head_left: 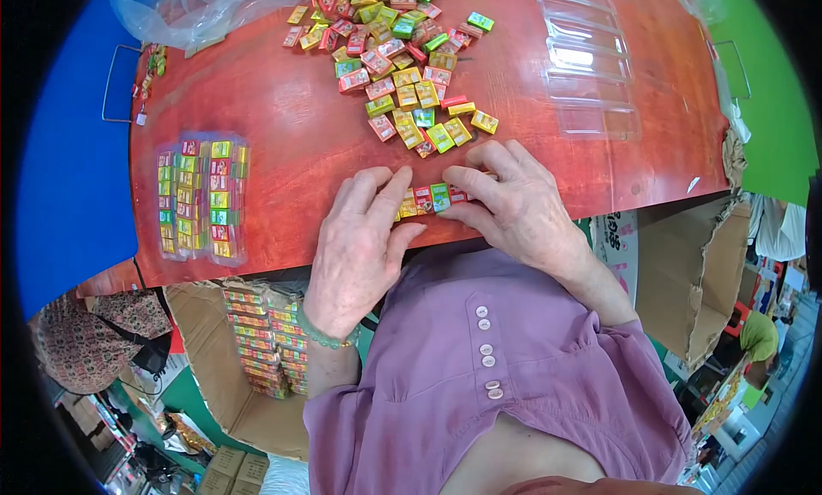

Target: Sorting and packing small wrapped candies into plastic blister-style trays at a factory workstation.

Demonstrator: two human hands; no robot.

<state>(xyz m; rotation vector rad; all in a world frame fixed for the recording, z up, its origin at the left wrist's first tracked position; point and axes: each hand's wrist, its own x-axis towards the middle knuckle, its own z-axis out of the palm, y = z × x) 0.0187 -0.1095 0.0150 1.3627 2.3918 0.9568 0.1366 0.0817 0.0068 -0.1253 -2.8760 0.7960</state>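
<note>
Near the table's front edge lies a short row of small coloured boxes, yellow, red and green, set side by side. My left hand closes on its left end with bent fingers and thumb. At the other end, my right hand pinches the row between thumb and fingers, hiding some of the boxes. Just beyond my hands spreads a loose pile of the same small boxes in red, yellow and green. To the left, a transparent plastic tray holds several columns of them.
On the red table, ridged transparent trays lie at the far right and a plastic bag at the far left. An open carton with packed boxes stands below the left edge; another carton is at the right.
</note>
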